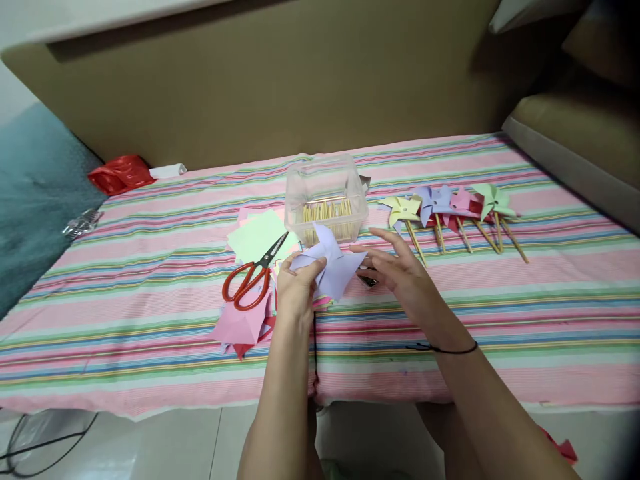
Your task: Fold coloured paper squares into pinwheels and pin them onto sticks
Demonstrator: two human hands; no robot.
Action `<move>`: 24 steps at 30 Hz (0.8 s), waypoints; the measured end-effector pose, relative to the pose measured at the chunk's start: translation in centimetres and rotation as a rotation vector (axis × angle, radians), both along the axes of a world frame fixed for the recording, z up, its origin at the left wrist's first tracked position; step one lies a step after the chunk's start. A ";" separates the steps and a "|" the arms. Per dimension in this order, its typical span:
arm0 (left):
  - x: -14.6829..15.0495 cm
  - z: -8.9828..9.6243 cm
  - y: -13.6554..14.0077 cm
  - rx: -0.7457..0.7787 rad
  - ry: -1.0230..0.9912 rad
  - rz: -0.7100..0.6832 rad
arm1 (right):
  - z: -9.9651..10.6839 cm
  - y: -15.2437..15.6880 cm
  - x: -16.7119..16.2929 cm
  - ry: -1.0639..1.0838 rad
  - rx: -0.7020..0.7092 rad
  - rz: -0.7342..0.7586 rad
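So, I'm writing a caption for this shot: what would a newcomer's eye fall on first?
Probably the lilac pinwheel at the centre, pinched in the left hand, with the right hand spread at its other side. Next, perhaps, the red-handled scissors to its left, and the row of pinwheels on sticks to the right, all lying on the striped cloth.

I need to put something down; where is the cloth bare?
Bare: the striped cloth right of the right hand, nearer than the pinwheels; and left, between the red plastic and the red-handled scissors. Crowded: the middle, where the left hand holds lilac paper amid the clear box, scissors and paper sheets.
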State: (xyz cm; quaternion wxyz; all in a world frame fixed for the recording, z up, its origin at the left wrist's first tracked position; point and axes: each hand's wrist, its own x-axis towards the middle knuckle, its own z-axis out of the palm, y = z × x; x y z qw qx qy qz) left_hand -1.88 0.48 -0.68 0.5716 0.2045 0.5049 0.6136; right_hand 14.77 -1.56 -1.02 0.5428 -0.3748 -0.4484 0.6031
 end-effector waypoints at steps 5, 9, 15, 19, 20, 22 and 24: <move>0.1 0.0 0.0 0.024 -0.124 0.023 | -0.8 0.1 -0.6 -0.137 0.162 0.183; 0.7 -0.2 -0.3 0.002 -0.097 0.021 | -1.0 0.0 -1.8 -0.189 0.127 0.075; 1.6 0.1 -0.7 0.023 -0.018 0.079 | -0.6 -0.3 -2.2 -0.066 -0.003 -0.082; 2.3 0.5 -1.1 0.036 0.055 0.078 | -0.5 -0.4 -2.5 0.006 -0.065 -0.159; 2.5 0.5 -1.2 0.039 0.072 0.070 | -0.5 -0.4 -2.7 0.022 -0.076 -0.191; 2.9 0.5 -1.3 0.048 0.094 0.050 | -0.4 -0.4 -2.9 0.045 -0.100 -0.257; 3.2 0.5 -1.4 0.062 0.100 0.026 | -0.4 -0.4 -3.1 0.049 -0.105 -0.315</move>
